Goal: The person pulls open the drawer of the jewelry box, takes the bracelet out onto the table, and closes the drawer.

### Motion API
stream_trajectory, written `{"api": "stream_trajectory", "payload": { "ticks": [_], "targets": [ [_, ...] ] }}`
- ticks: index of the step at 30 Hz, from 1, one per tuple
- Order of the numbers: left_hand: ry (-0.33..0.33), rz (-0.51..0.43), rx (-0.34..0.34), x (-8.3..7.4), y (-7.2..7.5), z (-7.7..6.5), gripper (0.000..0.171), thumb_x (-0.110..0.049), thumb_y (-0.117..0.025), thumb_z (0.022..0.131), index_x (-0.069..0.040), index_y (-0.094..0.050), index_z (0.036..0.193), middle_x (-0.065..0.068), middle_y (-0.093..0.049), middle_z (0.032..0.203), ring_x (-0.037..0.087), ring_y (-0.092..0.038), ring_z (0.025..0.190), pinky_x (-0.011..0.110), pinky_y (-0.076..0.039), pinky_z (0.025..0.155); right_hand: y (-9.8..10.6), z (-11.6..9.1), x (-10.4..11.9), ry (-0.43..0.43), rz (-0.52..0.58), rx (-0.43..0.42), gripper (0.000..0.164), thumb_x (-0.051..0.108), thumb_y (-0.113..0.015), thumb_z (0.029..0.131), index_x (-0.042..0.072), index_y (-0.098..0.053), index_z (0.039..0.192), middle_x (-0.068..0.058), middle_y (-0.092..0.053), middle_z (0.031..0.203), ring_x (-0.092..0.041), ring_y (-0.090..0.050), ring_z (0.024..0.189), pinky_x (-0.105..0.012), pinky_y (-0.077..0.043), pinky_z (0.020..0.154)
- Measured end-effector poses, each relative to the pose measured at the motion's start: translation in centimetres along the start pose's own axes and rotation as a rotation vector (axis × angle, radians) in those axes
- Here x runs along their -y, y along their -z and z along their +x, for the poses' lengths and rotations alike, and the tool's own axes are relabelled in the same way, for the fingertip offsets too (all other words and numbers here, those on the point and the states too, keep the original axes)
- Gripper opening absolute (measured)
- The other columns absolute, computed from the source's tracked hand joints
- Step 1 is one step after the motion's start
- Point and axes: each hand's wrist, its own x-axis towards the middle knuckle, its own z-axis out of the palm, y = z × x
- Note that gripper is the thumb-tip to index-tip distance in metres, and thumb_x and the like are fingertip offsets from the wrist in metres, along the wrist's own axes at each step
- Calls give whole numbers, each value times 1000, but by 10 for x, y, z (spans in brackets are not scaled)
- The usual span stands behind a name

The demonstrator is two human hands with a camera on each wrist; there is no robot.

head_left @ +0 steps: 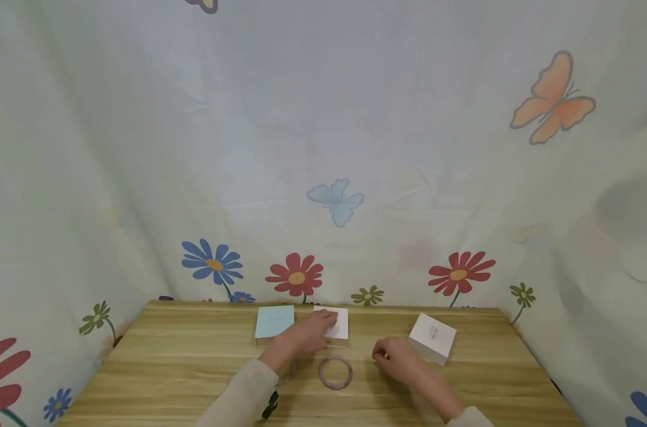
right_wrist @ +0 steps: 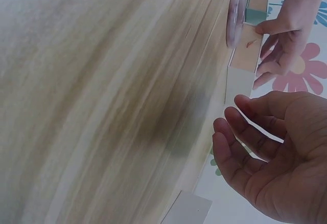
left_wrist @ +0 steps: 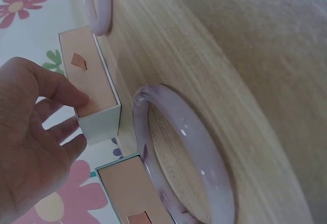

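Note:
My left hand (head_left: 311, 331) is at the middle white box (head_left: 342, 323), a low drawer-style box with a peach front. In the left wrist view, its thumb rests on the front's upper edge and the fingers curl over the top. A pale blue box (head_left: 275, 323) stands just left. In front of the middle box lies a pale lilac bangle (head_left: 335, 372). A second lilac bangle (left_wrist: 184, 132) lies before the blue box, partly hidden by my forearm in the head view. My right hand (head_left: 400, 359) hovers over the table, fingers loosely curled around nothing, beside another white box (head_left: 433, 337).
The wooden table (head_left: 158, 373) ends at the back against a curtain (head_left: 398, 231) printed with flowers and butterflies. The right-hand white box sits at an angle, with dark printing on its top. A small black object (head_left: 270, 405) shows beside the left sleeve.

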Motion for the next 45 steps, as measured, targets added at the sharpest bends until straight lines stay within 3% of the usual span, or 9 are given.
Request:
{"api": "stream_trajectory", "payload": {
  "ticks": [7,14,23,30,37,41,45],
  "targets": [
    [-33,20,-14,-2,-1,0,57,-18,-66,98,-8,-48,150,6,-45,156,28,-38,146,42,-30,119,-2,-2,2,18,-33,-7,12,0,-70,88,10,-72,80,4,-69,76,-6,-61,70,-26,-51,62],
    [-92,28,-91,-13,2,-4,37,-9,-63,93,-13,-59,130,7,-52,145,31,-43,138,45,-37,114,-3,-3,1,24,-12,-15,12,1,-71,88,10,-72,81,4,-68,77,-7,-62,71,-27,-51,64],
    [-200,84,-152,-46,6,-2,39,-15,-61,96,-14,-59,135,7,-53,143,27,-47,136,39,-42,111,5,-18,-17,24,-65,-49,13,1,-73,87,12,-72,79,6,-66,75,-5,-59,68,-27,-50,60],
    [-246,87,-137,-66,-7,11,38,-17,-61,98,-14,-58,135,8,-53,146,24,-49,136,36,-41,111,17,-38,-35,-2,-55,-41,12,1,-73,87,11,-71,80,6,-65,74,-4,-58,69,-27,-49,61],
    [-347,139,-146,-103,-17,20,35,-20,-57,99,-14,-61,133,5,-55,143,19,-51,134,29,-40,111,29,-62,-55,-65,-141,-98,16,0,-75,83,12,-69,74,8,-64,71,-2,-53,65,-27,-47,59],
    [-376,154,-139,-124,-24,27,37,-21,-59,99,-13,-59,136,5,-53,146,17,-48,136,26,-37,112,37,-71,-65,-110,-119,-91,16,3,-75,85,14,-68,75,10,-61,71,-1,-48,63,-28,-44,58],
    [-378,164,-153,-138,-33,41,46,-24,-64,97,-13,-54,141,6,-49,150,19,-45,140,26,-34,114,41,-77,-74,-68,-91,-122,16,3,-75,84,13,-66,75,10,-59,69,-1,-46,62,-27,-41,55]
  ]
}}
